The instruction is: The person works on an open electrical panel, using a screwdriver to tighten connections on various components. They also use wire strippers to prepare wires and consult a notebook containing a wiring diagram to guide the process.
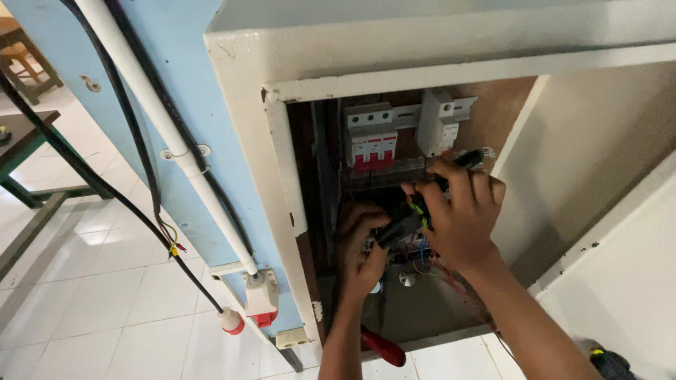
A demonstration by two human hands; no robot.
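Both my hands reach into an open cream metal electrical box (pixel 282 176). My right hand (pixel 461 218) grips a black tool with green trim (pixel 408 219), its far end poking out near my fingers at the upper right. My left hand (pixel 359 250) is low inside the box, fingers curled around the tool's tip and small parts by coloured wires (pixel 422 262). Above my hands sit a white breaker with red levers (pixel 370 137) and a second white breaker (pixel 438 123). A red-handled tool (pixel 384 346) sticks out below my left forearm.
The box door (pixel 612 281) hangs open at right. A white conduit (pixel 162 127) and black cables (pixel 134 141) run down the blue panel to a red-and-white socket (pixel 261 299) and plug (pixel 231 321). A green-legged table (pixel 28 155) stands on the white tile floor at left.
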